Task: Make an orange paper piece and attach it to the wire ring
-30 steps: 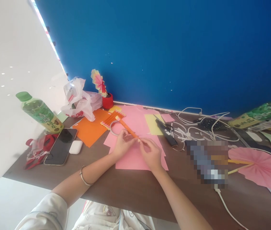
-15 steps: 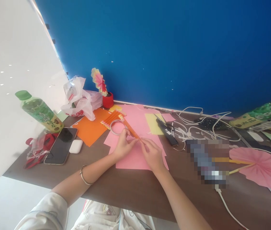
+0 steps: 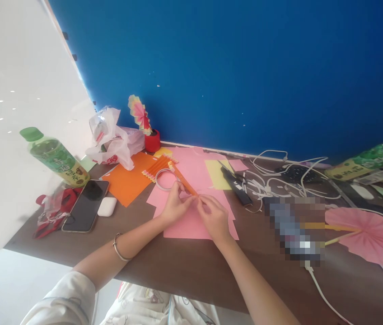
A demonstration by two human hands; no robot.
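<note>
My left hand [image 3: 177, 206] and my right hand [image 3: 214, 217] meet over pink paper sheets [image 3: 191, 230], pinching the near end of a narrow orange folded paper strip [image 3: 184, 179]. The strip slants away to the upper left, its far end pale-tipped. Beside my left fingers lies a thin roll of tape [image 3: 156, 181]. A row of orange folded strips [image 3: 157, 168] with pale ends sits just behind it. Further left is a flat orange sheet [image 3: 123, 187]. Fingertips hide the strip's near end.
To the left stand a green-capped bottle [image 3: 58, 158], a phone [image 3: 85, 207] and a white earbud case [image 3: 107, 207]. A plastic bag [image 3: 113, 140] and a red pot [image 3: 152, 141] are at the back. On the right are white cables [image 3: 269, 180], a black tool [image 3: 235, 185] and a pink paper fan [image 3: 371, 234].
Almost nothing differs. Both hands keep the same pinch on the orange strip, and the view has shifted very slightly.
</note>
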